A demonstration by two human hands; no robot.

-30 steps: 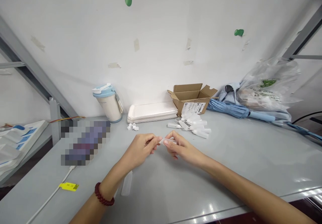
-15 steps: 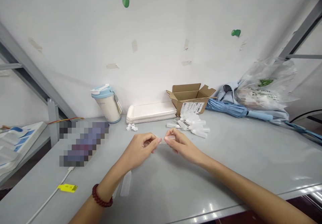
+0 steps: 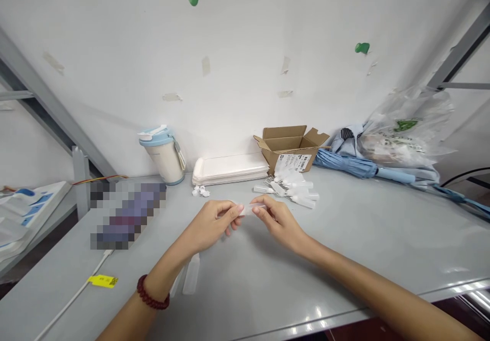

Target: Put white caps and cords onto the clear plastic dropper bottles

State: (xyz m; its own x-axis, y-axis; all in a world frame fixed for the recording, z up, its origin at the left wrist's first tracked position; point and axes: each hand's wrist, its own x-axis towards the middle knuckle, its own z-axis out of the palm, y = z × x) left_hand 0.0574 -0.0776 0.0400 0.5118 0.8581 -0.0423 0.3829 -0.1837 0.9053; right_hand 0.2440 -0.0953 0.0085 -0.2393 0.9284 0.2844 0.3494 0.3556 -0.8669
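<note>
Between my two hands, above the middle of the desk, is a small translucent plastic bottle lying roughly level. My left hand closes thumb and fingers around its left end. Its right end is pinched by my right hand; the fingers cover part of it, so its tip is hidden. Just beyond my right hand lies a pile of similar translucent bottles. A few small white caps sit past my left hand. Under my left forearm more translucent bottles lie on the desk.
Against the wall stand a blue-lidded cup, a stack of white trays and an open cardboard box. To the right are a folded blue umbrella and a plastic bag. A white cable crosses the left side.
Both hands still hold the bottle. More of it shows between my fingers, and the fingers of both hands have shifted their grip slightly. The view has tilted a little.
</note>
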